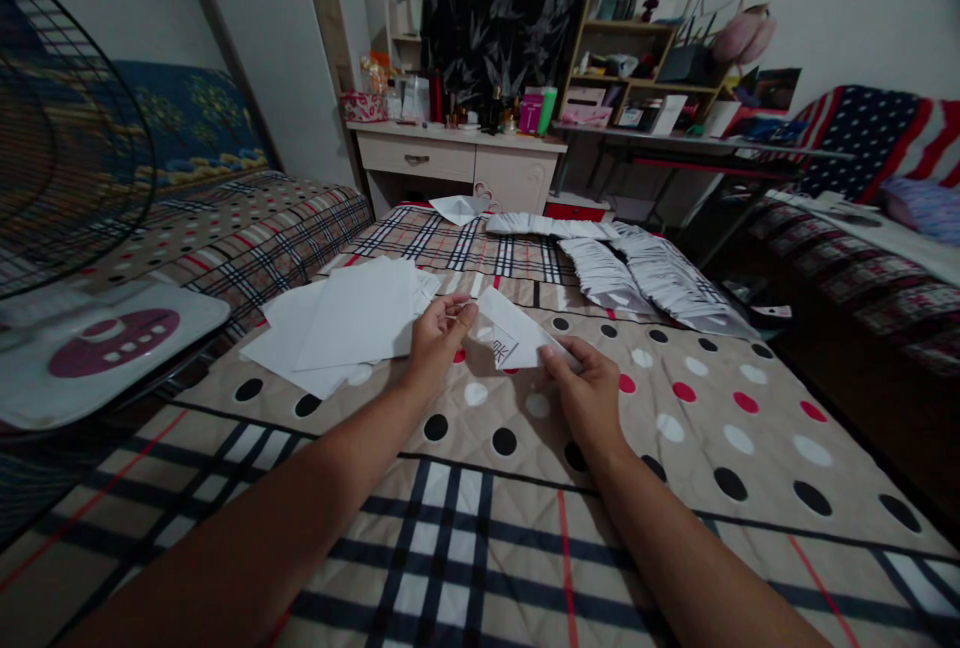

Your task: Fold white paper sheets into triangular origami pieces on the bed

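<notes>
A folded white sheet of paper [517, 326] with dark printed characters on its lower left part is held above the bed. My right hand [589, 383] is closed on its right end, thumb on top. My left hand [441, 333] is closed in a pinch at the paper's upper left corner. Its fingertips touch or nearly touch that edge, and what lies between them is too small to tell. Just left of my left hand, a loose pile of flat white sheets [360, 318] lies on the bedspread.
Long rows of folded white papers [660, 273] lie at the far right of the bedspread [480, 528]. A single folded paper [459, 209] is near the far edge. A fan [75, 128] stands at the left. Beyond the bed are a cluttered white dresser [420, 158] and a shelf [630, 25].
</notes>
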A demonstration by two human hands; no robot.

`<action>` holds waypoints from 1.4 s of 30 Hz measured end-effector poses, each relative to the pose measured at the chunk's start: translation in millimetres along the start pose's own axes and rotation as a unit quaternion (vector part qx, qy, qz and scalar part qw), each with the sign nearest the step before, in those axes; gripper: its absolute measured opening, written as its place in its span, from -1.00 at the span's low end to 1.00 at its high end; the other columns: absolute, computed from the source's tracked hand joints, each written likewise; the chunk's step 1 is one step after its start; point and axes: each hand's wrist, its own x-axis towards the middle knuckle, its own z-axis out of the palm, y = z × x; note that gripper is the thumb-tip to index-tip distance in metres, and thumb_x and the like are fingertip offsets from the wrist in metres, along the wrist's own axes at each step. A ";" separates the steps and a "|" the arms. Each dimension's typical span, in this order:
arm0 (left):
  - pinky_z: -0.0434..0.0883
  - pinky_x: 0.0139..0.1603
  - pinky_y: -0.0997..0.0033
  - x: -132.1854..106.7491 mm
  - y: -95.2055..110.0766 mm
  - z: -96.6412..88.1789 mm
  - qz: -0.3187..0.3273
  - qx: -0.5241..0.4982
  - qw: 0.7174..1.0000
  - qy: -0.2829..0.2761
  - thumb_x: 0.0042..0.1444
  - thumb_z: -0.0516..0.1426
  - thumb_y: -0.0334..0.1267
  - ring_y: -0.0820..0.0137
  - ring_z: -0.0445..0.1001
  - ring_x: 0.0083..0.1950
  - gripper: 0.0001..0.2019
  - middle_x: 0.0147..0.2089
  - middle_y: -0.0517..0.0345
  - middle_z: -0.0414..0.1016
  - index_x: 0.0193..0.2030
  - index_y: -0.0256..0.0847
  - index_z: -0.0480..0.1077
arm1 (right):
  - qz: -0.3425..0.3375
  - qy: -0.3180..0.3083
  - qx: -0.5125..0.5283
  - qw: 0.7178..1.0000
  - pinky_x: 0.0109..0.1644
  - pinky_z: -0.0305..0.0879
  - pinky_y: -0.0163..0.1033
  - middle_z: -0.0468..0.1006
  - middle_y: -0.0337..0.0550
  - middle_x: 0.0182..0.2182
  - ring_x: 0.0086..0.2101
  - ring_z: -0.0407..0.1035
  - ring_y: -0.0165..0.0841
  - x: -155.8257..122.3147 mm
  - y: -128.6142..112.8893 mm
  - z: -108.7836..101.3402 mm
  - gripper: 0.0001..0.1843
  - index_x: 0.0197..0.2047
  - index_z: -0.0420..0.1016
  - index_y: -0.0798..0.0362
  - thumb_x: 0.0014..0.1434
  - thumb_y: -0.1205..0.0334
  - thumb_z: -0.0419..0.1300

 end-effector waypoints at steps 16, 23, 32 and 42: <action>0.33 -0.41 0.50 -6.7 -2.6 6.4 -0.074 0.002 0.987 -0.142 -0.21 0.37 -0.06 0.45 0.46 -0.40 -0.60 -0.38 0.12 0.55 -0.32 -0.32 0.47 | 0.049 -0.019 0.043 0.998 -0.55 0.26 -0.35 0.52 -0.20 -0.49 -0.60 0.32 -0.44 -1.5 -6.3 6.4 -0.72 -0.28 0.52 0.10 0.03 0.06 0.30; 0.27 -0.49 0.52 -6.0 -10.3 7.0 -0.079 0.030 0.987 -0.136 -0.23 0.35 0.04 0.51 0.35 -0.51 -0.59 -0.52 0.23 0.43 -0.50 -0.29 0.38 | 0.076 -0.103 0.160 0.979 -0.47 0.32 -0.36 0.51 -0.23 -0.50 -0.53 0.36 -0.42 -3.9 -2.2 7.0 -0.72 -0.35 0.52 0.05 0.06 -0.01 0.31; 0.20 -0.51 0.54 -6.3 -3.9 4.4 -0.074 0.035 0.981 -0.174 -0.21 0.33 0.09 0.51 0.31 -0.50 -0.56 -0.50 0.22 0.41 -0.47 -0.29 0.38 | 0.153 -0.164 0.234 0.946 -0.54 0.18 -0.38 0.51 -0.22 -0.57 -0.59 0.30 -0.45 -0.5 -8.8 4.2 -0.70 -0.43 0.53 0.09 -0.01 0.00 0.34; 0.11 -0.52 0.52 -8.7 0.5 5.6 -0.054 0.091 0.963 -0.249 -0.07 0.21 0.16 0.53 0.19 -0.53 -0.55 -0.57 0.27 0.27 -0.50 -0.27 0.33 | 0.170 -0.213 0.198 0.942 -0.43 0.25 -0.31 0.44 -0.23 -0.57 -0.55 0.29 -0.40 -2.0 -2.4 3.5 -0.66 -0.47 0.44 0.05 -0.03 -0.06 0.34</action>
